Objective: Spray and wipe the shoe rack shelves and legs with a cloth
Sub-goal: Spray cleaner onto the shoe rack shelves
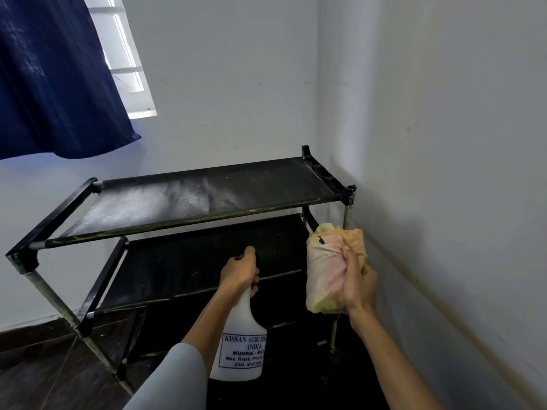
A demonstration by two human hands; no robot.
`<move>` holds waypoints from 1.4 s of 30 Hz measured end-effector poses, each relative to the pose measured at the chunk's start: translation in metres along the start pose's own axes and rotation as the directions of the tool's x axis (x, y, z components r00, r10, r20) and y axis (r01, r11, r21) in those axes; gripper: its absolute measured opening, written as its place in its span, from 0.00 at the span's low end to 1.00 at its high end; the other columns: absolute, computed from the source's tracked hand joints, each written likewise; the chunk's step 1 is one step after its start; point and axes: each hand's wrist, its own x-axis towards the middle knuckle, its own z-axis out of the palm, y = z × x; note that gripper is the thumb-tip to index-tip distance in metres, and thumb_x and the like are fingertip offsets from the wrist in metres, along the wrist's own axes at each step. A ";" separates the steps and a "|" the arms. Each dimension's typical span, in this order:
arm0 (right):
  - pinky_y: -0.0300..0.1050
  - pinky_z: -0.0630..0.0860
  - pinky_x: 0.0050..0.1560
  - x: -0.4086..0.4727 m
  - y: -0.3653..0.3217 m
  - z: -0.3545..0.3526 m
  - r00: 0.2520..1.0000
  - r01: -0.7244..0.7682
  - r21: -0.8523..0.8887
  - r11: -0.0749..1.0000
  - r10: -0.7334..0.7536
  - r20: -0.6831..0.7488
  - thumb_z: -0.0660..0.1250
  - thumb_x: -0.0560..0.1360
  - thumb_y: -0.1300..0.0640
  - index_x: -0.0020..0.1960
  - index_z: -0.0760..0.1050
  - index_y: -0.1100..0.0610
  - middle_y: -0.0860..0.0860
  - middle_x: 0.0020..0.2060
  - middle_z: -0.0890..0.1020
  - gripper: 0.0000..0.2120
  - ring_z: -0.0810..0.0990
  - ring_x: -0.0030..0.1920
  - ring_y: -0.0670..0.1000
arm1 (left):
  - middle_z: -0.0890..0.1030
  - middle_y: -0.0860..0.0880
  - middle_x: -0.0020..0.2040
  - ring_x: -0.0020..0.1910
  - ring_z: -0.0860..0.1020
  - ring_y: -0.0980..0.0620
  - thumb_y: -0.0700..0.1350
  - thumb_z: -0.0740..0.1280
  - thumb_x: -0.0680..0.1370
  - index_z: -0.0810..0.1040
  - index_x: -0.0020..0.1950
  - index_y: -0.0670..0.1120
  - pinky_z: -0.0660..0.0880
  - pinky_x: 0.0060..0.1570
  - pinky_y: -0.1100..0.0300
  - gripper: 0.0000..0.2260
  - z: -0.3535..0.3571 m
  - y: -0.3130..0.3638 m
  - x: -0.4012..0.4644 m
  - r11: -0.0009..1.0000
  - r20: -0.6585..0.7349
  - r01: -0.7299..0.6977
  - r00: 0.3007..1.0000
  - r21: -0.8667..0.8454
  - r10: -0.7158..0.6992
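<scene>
A black shoe rack (pixel 189 199) with fabric shelves and metal legs stands in the room's corner. Its top shelf carries dust and a damp streak near the middle. My left hand (pixel 240 272) grips the neck of a white spray bottle (pixel 240 347), whose black nozzle points at the second shelf (pixel 192 267). My right hand (pixel 356 284) holds a bunched yellow and pink cloth (pixel 325 270) in front of the rack's right front leg (pixel 347 216), just below the top shelf. Whether the cloth touches the leg cannot be told.
The rack's right end sits close to the right wall (pixel 444 173). A dark blue curtain (pixel 53 78) hangs over a window at the upper left. Dark floor (pixel 38 371) shows at the lower left beyond the rack's left front leg (pixel 56 300).
</scene>
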 end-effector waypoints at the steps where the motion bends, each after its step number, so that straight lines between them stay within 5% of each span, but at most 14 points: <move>1: 0.42 0.71 0.35 0.000 0.000 0.001 1.000 -0.006 -0.007 1.000 0.006 0.002 0.62 0.79 0.47 0.37 0.74 0.53 0.49 0.36 0.78 0.14 0.76 0.37 0.48 | 0.75 0.45 0.36 0.33 0.72 0.49 0.56 0.57 0.77 0.76 0.43 0.42 0.71 0.31 0.59 0.18 -0.003 -0.001 0.000 1.000 -0.033 -0.012 0.999 0.017 0.013; 10: 0.43 0.69 0.43 -0.011 0.005 0.024 0.999 -0.008 -0.027 1.000 0.009 0.036 0.62 0.78 0.47 0.41 0.74 0.54 0.48 0.36 0.76 0.13 0.75 0.40 0.51 | 0.78 0.44 0.36 0.35 0.76 0.48 0.58 0.55 0.79 0.78 0.44 0.42 0.70 0.32 0.58 0.22 -0.040 -0.015 -0.013 0.995 -0.056 -0.096 0.994 -0.017 0.095; 15: 0.46 0.75 0.41 -0.024 0.026 0.050 0.972 -0.166 -0.091 0.982 0.178 0.155 0.61 0.77 0.42 0.44 0.77 0.56 0.54 0.41 0.81 0.17 0.79 0.41 0.53 | 0.80 0.44 0.38 0.38 0.78 0.48 0.58 0.54 0.80 0.79 0.45 0.41 0.71 0.33 0.58 0.23 -0.075 -0.052 -0.026 0.990 -0.110 -0.142 0.984 -0.024 0.138; 19: 0.46 0.77 0.41 -0.035 0.044 0.076 0.826 -0.292 -0.274 0.916 0.386 0.410 0.62 0.75 0.42 0.53 0.77 0.58 0.55 0.45 0.83 0.20 0.81 0.44 0.54 | 0.80 0.44 0.39 0.41 0.78 0.48 0.55 0.62 0.78 0.79 0.46 0.40 0.75 0.37 0.54 0.18 -0.107 -0.097 -0.037 0.992 -0.139 -0.128 0.982 -0.015 0.125; 23: 0.54 0.76 0.58 -0.054 0.060 0.104 0.688 -0.176 -0.560 0.810 0.508 0.519 0.62 0.72 0.37 0.63 0.74 0.57 0.55 0.52 0.81 0.29 0.80 0.51 0.56 | 0.78 0.45 0.41 0.42 0.77 0.48 0.44 0.68 0.75 0.78 0.46 0.41 0.75 0.41 0.55 0.06 -0.143 -0.146 -0.043 0.996 -0.183 -0.081 0.979 0.043 0.087; 27: 0.50 0.75 0.58 -0.072 0.070 0.120 0.666 -0.205 -0.629 0.750 0.578 0.472 0.62 0.74 0.39 0.66 0.71 0.60 0.57 0.54 0.79 0.30 0.79 0.52 0.57 | 0.73 0.46 0.34 0.37 0.73 0.49 0.39 0.64 0.74 0.73 0.38 0.43 0.70 0.38 0.56 0.05 -0.166 -0.177 -0.050 0.995 -0.212 -0.036 0.976 0.092 0.055; 33: 0.51 0.75 0.58 -0.084 0.084 0.122 0.703 -0.340 -0.599 0.725 0.619 0.351 0.63 0.75 0.42 0.67 0.70 0.62 0.59 0.52 0.79 0.29 0.79 0.50 0.58 | 0.76 0.47 0.31 0.32 0.73 0.50 0.50 0.65 0.74 0.75 0.35 0.42 0.70 0.35 0.57 0.13 -0.184 -0.197 -0.051 0.999 -0.328 -0.025 0.944 0.038 0.036; 39: 0.48 0.72 0.58 -0.083 0.088 0.113 0.722 -0.417 -0.571 0.707 0.639 0.264 0.63 0.78 0.49 0.70 0.65 0.67 0.62 0.58 0.76 0.28 0.77 0.56 0.59 | 0.82 0.39 0.39 0.40 0.81 0.41 0.52 0.67 0.73 0.79 0.39 0.36 0.78 0.42 0.49 0.18 -0.196 -0.205 -0.031 0.994 -0.378 0.017 0.925 0.105 0.024; 42: 0.49 0.74 0.51 -0.077 0.093 0.107 0.752 -0.410 -0.560 0.720 0.614 0.239 0.64 0.76 0.47 0.68 0.68 0.66 0.60 0.50 0.78 0.28 0.78 0.44 0.56 | 0.83 0.40 0.42 0.42 0.81 0.43 0.52 0.66 0.73 0.80 0.43 0.35 0.78 0.45 0.49 0.19 -0.195 -0.204 -0.019 0.993 -0.349 0.038 0.937 0.111 0.003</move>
